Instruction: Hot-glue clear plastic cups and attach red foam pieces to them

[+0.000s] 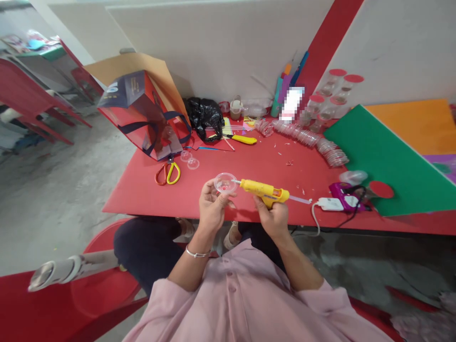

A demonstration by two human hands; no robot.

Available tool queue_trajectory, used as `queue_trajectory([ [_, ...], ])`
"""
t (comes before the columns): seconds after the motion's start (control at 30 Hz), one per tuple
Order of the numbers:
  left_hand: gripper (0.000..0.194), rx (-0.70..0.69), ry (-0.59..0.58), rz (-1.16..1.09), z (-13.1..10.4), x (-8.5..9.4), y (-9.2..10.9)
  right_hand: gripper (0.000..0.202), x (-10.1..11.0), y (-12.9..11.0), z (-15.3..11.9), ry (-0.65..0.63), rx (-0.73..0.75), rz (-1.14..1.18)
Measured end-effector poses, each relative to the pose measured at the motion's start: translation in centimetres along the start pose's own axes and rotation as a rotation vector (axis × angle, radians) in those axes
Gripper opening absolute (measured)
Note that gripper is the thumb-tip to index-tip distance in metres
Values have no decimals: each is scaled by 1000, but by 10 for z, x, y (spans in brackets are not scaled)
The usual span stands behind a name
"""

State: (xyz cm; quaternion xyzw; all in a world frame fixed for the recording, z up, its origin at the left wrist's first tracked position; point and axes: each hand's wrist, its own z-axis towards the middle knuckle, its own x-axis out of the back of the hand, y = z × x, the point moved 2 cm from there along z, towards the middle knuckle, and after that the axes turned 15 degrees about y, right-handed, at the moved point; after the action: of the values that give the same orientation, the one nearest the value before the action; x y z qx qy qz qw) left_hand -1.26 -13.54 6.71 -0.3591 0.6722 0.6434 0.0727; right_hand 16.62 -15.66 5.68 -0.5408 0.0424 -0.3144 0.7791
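Note:
My left hand point(213, 202) holds a small round transparent plastic cup point(225, 184) by its side, thumb toward the front. My right hand point(274, 216) is wrapped round the grip of a yellow hot glue gun point(261, 188), with a glue stick point(299, 199) poking out of its back end. The gun's metal nozzle is at the right rim of the cup; whether it touches cannot be made out. Left of my hands, scissors point(167, 173) with one red and one yellow handle lie near two small transparent plastic domes point(193, 164).
A paper bag point(142, 114) stands at the table's left, beside a black plastic bag point(204, 116) and a yellow cutter knife point(244, 139). Stacked plastic cups point(306, 136), a purple power strip point(351, 197) with cables, and green board point(392, 166) occupy the right. The red table's point(142, 190) front edge is below my hands.

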Motion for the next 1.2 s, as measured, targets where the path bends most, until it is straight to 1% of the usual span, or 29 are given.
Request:
queue_trajectory([
  [0.07,50,8,-14,1,0,1,-1,36,0,1,0,10,-20,7],
  [0.2,49,17,-20,-20,1,1,-2,33,0,-2,-2,-70,18,55],
  [0.33,44,72,-35,-13,-1,0,-3,38,1,-3,0,17,-16,11],
  [0.43,43,115,-45,3,-3,-3,-3,39,0,-4,0,30,-4,-3],
  [0.5,46,122,-27,4,-3,-4,-3,39,0,-6,-1,35,22,-17],
  [0.57,46,113,17,-1,-2,-5,-3,38,0,-8,-4,41,57,-38],
  [0.63,44,101,59,-13,0,-5,-3,32,-1,-10,-5,21,102,-43],
  [0.7,43,89,78,-29,1,-5,-3,26,-2,-10,-6,-13,120,-28],
  [0.77,43,80,72,-36,2,-4,-3,26,-1,-9,-6,-28,72,15],
  [0.83,42,77,61,-27,3,-3,-3,30,0,-7,-5,-26,-40,107],
  [0.9,41,80,58,-6,4,-1,-3,36,2,-6,-4,-11,-163,247],
  [0.97,41,69,67,8,4,1,-5,39,3,-7,-4,3,-247,336],
  [1.03,46,45,78,0,3,1,-6,40,4,-9,-3,4,-267,304],
  [1.13,51,10,69,-16,2,1,-6,41,2,-11,-2,-36,-226,159],
  [1.2,50,3,48,-15,2,1,-5,42,0,-9,-2,-35,-199,105],
])
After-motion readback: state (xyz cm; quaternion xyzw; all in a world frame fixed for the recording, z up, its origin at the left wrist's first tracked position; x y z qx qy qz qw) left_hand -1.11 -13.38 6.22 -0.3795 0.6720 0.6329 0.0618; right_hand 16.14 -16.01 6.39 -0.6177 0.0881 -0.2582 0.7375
